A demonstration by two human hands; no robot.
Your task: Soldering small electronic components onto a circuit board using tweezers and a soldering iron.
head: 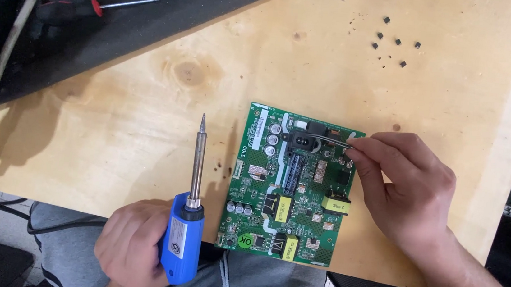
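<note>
A green circuit board point(299, 210) with yellow transformers and silver capacitors lies on a pale plywood table point(145, 120). My right hand point(410, 189) pinches thin metal tweezers point(324, 141), whose tips rest at a black component point(301, 140) near the board's top edge. My left hand point(129, 250), at the table's near edge, grips the blue handle of a soldering iron point(189, 218). Its metal tip points away from me, left of the board and clear of it.
Several small black parts point(395, 43) lie scattered at the far right of the table. A red-handled screwdriver point(103, 5) rests on a dark mat point(156, 3) at the far left, beside a pale cable point(12, 39). My lap is below the table edge.
</note>
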